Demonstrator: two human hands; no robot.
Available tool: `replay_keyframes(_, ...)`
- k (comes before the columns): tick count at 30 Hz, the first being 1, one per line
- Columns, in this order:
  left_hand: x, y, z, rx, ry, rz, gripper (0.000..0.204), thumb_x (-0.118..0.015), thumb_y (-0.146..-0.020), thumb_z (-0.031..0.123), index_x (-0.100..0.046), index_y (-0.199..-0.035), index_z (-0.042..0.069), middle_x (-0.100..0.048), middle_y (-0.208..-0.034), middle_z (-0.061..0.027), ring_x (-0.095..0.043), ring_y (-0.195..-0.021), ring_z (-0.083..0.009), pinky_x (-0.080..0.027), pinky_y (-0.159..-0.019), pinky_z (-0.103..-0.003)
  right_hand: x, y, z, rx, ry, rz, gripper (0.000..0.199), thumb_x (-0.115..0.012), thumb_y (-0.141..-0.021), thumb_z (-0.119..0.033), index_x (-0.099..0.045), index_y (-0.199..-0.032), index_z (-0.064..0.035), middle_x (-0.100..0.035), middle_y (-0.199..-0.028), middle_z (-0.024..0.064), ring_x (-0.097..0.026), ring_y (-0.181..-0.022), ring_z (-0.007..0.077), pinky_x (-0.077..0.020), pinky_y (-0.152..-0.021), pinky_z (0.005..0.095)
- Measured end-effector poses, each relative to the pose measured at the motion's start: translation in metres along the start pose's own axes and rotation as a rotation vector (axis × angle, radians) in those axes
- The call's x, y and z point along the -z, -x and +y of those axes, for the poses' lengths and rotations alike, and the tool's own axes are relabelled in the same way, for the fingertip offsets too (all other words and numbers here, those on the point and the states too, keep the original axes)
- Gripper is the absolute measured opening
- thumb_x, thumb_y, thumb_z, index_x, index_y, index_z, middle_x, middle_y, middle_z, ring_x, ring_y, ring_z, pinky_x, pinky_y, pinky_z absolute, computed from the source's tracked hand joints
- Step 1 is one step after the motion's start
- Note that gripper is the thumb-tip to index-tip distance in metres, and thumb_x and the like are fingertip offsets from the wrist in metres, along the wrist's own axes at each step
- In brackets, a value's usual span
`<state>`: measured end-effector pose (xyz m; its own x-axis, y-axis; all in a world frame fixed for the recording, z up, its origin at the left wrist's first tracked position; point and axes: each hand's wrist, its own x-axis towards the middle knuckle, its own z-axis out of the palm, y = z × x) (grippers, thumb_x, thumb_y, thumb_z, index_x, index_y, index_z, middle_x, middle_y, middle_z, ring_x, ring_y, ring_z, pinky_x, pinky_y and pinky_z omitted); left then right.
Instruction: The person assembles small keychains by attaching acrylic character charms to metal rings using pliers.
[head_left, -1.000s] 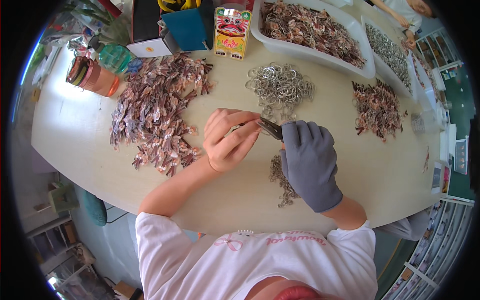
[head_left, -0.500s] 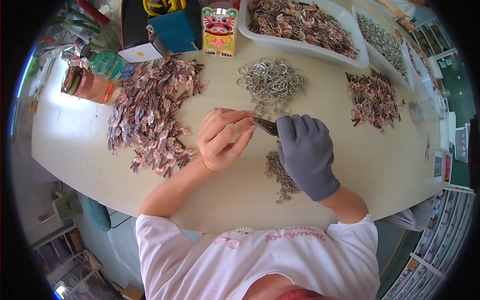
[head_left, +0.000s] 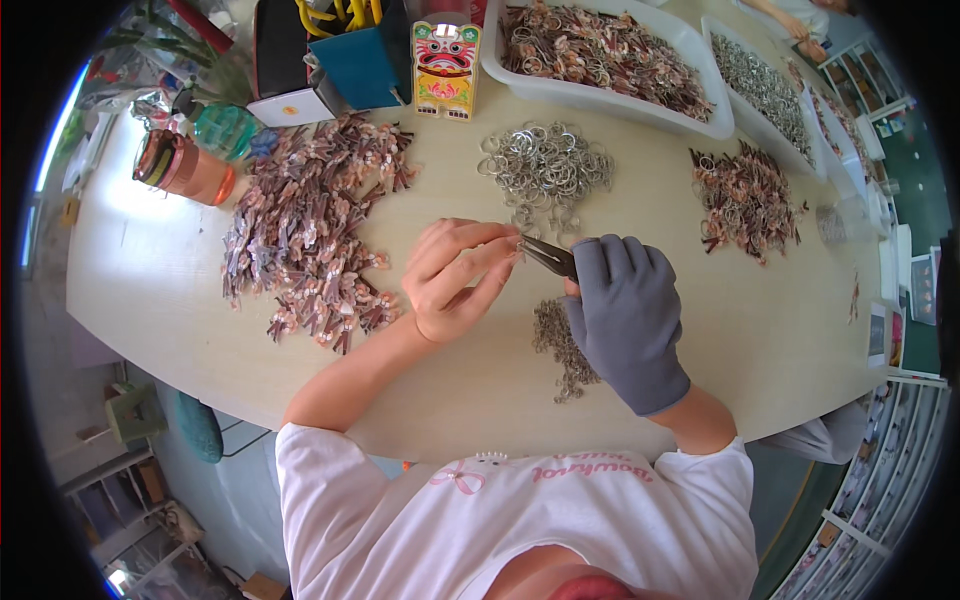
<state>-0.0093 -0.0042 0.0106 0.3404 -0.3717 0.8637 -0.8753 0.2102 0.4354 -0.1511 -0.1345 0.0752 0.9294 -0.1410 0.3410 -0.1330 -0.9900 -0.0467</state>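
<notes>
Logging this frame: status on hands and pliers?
Left hand bare, pinching a small ring at the plier tips. Gloved right hand grips pliers. Chain pile under the right hand.

My gloved right hand (head_left: 628,318) grips dark needle-nose pliers (head_left: 548,254), which lie near frame centre with their tips pointing upper left. My bare left hand (head_left: 455,280) pinches a small metal ring (head_left: 519,242) at the plier tips, above the table.

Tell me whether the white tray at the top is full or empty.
Full: the white tray is heaped nearly to its rim with small brownish charm pieces.
</notes>
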Motion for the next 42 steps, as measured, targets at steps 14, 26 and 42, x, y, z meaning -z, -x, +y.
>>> replay_keyframes(14,0.003,0.002,0.002,0.019,0.113,-0.067,0.018,-0.067,-0.076,-0.007,-0.064,-0.094,-0.007,-0.067,-0.093,-0.0201,-0.064,-0.075,-0.0293,-0.051,-0.067,-0.034,0.004,0.001,-0.001,0.027,-0.062,-0.049,0.024,-0.068,-0.076,-0.016,-0.050,-0.091,-0.0094,-0.048,-0.077,0.0046,-0.052,-0.071,0.0216,-0.0399,-0.066,0.0362)
replay_keyframes(26,0.002,0.006,0.004,0.037,0.149,-0.047,0.016,-0.066,-0.078,-0.008,-0.063,-0.093,-0.008,-0.066,-0.092,-0.0211,-0.065,-0.076,-0.0288,-0.051,-0.066,-0.034,0.006,0.001,-0.004,0.035,-0.058,-0.032,0.021,-0.066,-0.078,-0.018,-0.050,-0.090,-0.0099,-0.047,-0.076,0.0040,-0.052,-0.070,0.0215,-0.0397,-0.066,0.0367)
replay_keyframes(42,-0.007,-0.008,0.006,0.185,0.124,-0.351,0.030,-0.071,-0.079,0.014,-0.065,-0.108,0.005,-0.066,-0.100,-0.0107,-0.064,-0.093,-0.0278,-0.051,-0.078,-0.038,-0.012,0.023,0.038,-0.138,-0.101,-0.142,0.021,-0.059,-0.084,-0.015,-0.053,-0.101,-0.0029,-0.059,-0.079,0.0154,-0.060,-0.075,0.0340,-0.0469,-0.067,0.0455)
